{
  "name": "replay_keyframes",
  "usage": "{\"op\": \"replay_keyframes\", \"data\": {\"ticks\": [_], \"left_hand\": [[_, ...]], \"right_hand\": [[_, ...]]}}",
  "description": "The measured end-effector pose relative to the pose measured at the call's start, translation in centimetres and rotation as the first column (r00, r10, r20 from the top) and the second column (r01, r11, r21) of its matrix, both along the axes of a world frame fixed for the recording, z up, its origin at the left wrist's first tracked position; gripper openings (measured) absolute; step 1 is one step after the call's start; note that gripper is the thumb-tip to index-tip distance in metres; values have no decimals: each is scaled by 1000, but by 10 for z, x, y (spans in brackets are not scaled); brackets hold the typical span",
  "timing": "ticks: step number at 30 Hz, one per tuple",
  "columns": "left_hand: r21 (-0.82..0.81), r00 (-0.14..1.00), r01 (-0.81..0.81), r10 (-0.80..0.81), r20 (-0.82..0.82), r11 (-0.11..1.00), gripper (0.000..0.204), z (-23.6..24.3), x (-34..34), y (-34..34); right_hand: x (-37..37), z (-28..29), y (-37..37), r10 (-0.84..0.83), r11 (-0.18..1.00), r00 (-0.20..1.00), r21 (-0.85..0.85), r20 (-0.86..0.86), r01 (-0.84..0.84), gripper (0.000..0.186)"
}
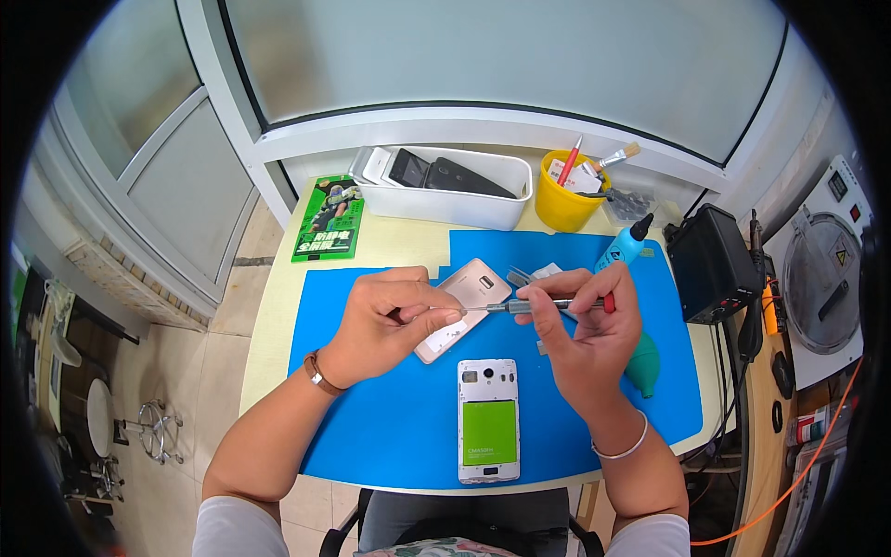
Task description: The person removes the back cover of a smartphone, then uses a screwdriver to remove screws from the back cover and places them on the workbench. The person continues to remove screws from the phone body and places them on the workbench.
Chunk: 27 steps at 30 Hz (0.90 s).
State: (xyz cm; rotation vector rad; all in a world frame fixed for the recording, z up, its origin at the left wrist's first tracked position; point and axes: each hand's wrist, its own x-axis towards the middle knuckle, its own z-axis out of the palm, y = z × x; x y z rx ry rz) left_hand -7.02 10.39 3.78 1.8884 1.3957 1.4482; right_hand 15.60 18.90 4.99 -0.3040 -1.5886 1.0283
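Above the blue mat, my right hand [594, 325] grips a slim grey screwdriver [506, 306] with a red end, held level and pointing left. The fingers of my left hand [399, 311] are pinched at the thin tip of its shaft. Below the hands lies an opened white phone [488, 371], back side up, with a green battery [489, 432] in it. A pinkish phone back cover [478, 283] rests at a slant behind my left fingers, partly hidden by them. Tweezers [520, 276] lie just beyond my right hand, mostly covered.
A white bin [445, 206] of phones and a yellow cup [564, 206] with brushes stand at the back. To the left lies a green box [327, 223]. On the right are a blue bottle [620, 249], a green blower bulb [642, 367] and a black power unit [710, 260].
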Motion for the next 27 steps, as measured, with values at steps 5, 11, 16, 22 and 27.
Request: {"op": "replay_keyframes", "data": {"ticks": [5,11,16,22,27], "left_hand": [[-3,1000,2,-2,2,1000,15,1,0,-1],[-4,1000,1,-1,0,1000,15,2,0,0],[-23,1000,-2,3,7,1000,15,1,0,0],[-10,1000,-7,7,5,1000,14,0,-1,-1],[-14,999,-19,19,-29,1000,15,1,-1,-1]], "right_hand": [[2,1,0,-2,1000,999,21,47,1,35],[2,2,0,-8,999,997,40,78,5,35],[1,1,-1,-10,1000,999,11,37,10,35],[2,-1,1,-11,999,997,53,79,7,35],[0,-2,0,-21,999,999,27,30,20,36]]}}
